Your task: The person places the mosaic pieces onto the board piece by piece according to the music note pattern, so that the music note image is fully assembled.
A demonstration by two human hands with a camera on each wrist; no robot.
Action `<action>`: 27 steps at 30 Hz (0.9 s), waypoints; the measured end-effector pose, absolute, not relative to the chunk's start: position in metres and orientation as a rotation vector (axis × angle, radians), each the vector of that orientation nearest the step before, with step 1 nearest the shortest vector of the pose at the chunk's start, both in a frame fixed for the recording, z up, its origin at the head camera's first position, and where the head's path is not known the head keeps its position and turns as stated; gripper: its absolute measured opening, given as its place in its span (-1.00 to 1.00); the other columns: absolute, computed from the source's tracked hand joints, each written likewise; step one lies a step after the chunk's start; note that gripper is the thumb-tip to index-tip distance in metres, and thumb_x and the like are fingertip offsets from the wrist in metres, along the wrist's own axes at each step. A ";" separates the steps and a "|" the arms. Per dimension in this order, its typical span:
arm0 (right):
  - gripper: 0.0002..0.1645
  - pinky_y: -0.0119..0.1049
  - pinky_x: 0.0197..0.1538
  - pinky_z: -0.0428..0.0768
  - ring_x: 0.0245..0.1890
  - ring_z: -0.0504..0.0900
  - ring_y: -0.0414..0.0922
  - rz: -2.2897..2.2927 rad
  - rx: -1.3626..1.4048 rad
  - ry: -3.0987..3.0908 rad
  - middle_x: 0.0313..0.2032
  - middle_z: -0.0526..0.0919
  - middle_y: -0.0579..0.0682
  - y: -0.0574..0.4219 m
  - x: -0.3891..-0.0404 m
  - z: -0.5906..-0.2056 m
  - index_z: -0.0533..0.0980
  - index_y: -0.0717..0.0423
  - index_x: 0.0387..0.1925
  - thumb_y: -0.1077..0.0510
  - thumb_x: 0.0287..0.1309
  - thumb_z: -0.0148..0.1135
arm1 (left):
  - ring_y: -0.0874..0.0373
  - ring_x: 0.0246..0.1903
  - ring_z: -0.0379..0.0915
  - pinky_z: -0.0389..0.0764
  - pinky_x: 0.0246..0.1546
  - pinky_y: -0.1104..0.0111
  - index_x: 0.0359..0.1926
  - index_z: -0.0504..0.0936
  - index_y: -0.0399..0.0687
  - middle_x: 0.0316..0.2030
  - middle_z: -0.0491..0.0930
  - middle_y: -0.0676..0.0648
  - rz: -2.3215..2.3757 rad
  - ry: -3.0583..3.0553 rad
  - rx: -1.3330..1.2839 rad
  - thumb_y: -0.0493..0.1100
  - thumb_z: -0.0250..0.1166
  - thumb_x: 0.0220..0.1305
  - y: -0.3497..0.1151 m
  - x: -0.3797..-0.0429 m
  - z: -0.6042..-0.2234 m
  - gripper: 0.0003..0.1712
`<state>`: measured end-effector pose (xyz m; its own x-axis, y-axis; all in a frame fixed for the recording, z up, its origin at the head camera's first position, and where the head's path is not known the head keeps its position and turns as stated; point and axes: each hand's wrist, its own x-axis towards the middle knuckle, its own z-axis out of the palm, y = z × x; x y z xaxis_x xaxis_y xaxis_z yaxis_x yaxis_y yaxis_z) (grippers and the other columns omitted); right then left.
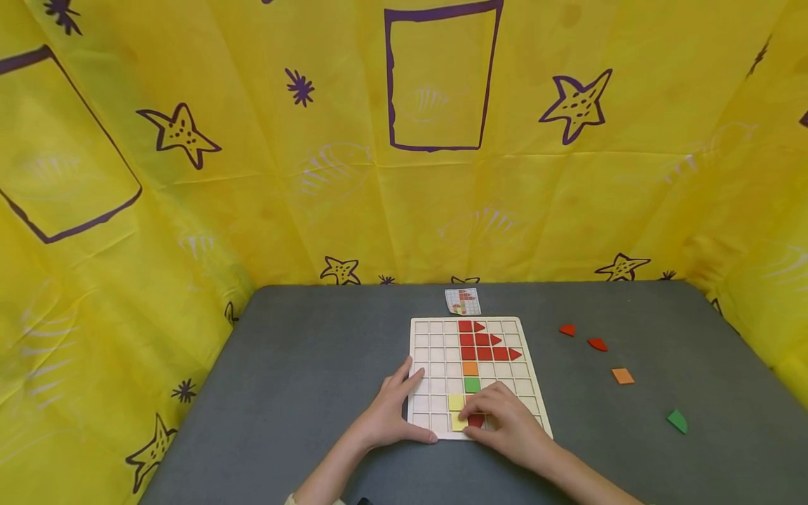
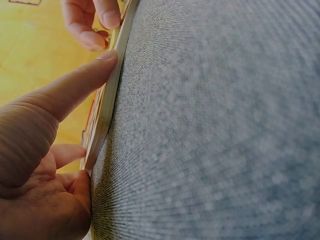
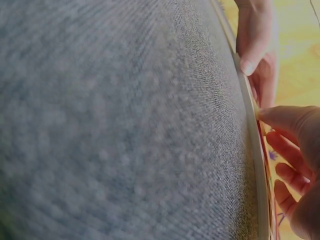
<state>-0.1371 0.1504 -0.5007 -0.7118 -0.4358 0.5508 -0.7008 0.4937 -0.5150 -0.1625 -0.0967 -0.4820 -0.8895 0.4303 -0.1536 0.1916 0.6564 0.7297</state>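
A white wooden grid board (image 1: 435, 386) lies on the table. On it sit red squares and triangles (image 1: 482, 339), an orange square (image 1: 470, 368), a green square (image 1: 472, 385) and yellow tiles (image 1: 456, 402). My left hand (image 1: 388, 414) spans the board's near left corner, fingers along the left side; its thumb (image 2: 82, 82) presses the front edge. My right hand (image 1: 508, 424) is over the lower rows, its thumb and fingertips pinching a yellow tile (image 1: 458, 422) in the bottom row. A dark red piece (image 1: 476, 420) shows partly beneath that hand.
A small printed pattern card (image 1: 463, 301) lies behind the board. To the right are loose red pieces (image 1: 597, 344), an orange rhombus (image 1: 622, 376) and a green quarter-circle (image 1: 677, 421) on the grey table (image 1: 303, 365). Yellow patterned cloth (image 1: 353, 203) hangs around it.
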 end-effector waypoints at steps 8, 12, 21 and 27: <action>-0.67 -0.53 -0.15 0.31 -0.24 0.37 -0.36 1.107 0.949 -2.415 -0.34 0.61 -0.36 0.149 -0.136 -0.501 0.61 -0.21 -0.38 0.20 -0.22 0.53 | -0.14 0.38 -0.07 0.26 0.16 -0.10 0.44 0.16 -0.03 0.50 -0.15 -0.13 1.078 2.565 0.513 0.20 0.57 -0.27 -0.097 -0.163 -0.482 0.26; -0.67 -0.51 -0.17 0.33 -0.25 0.36 -0.36 1.118 0.938 -2.438 -0.34 0.60 -0.37 0.148 -0.136 -0.501 0.60 -0.22 -0.38 0.20 -0.20 0.52 | -0.12 0.37 -0.07 0.28 0.15 -0.09 0.44 0.15 -0.02 0.50 -0.15 -0.12 1.071 2.565 0.510 0.21 0.57 -0.27 -0.097 -0.164 -0.483 0.26; -0.67 -0.51 -0.12 0.35 -0.21 0.40 -0.38 1.110 0.870 -2.457 -0.29 0.62 -0.40 0.154 -0.135 -0.499 0.62 -0.28 -0.37 0.18 -0.18 0.52 | -0.13 0.37 -0.07 0.27 0.16 -0.10 0.44 0.15 -0.03 0.50 -0.16 -0.13 1.080 2.560 0.502 0.20 0.57 -0.27 -0.097 -0.163 -0.484 0.26; -0.68 -0.51 -0.13 0.38 -0.22 0.42 -0.40 1.138 0.767 -2.490 -0.32 0.62 -0.42 0.167 -0.135 -0.498 0.63 -0.30 -0.37 0.16 -0.17 0.53 | -0.13 0.36 -0.05 0.28 0.14 -0.09 0.44 0.15 -0.05 0.50 -0.16 -0.14 1.087 2.561 0.518 0.19 0.57 -0.27 -0.097 -0.163 -0.484 0.26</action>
<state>-0.1345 0.1666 -0.4978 -0.8136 -0.3442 0.4686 -0.5796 0.5445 -0.6063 -0.1627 -0.0972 -0.4842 -0.8866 0.4408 -0.1400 0.2055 0.6467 0.7345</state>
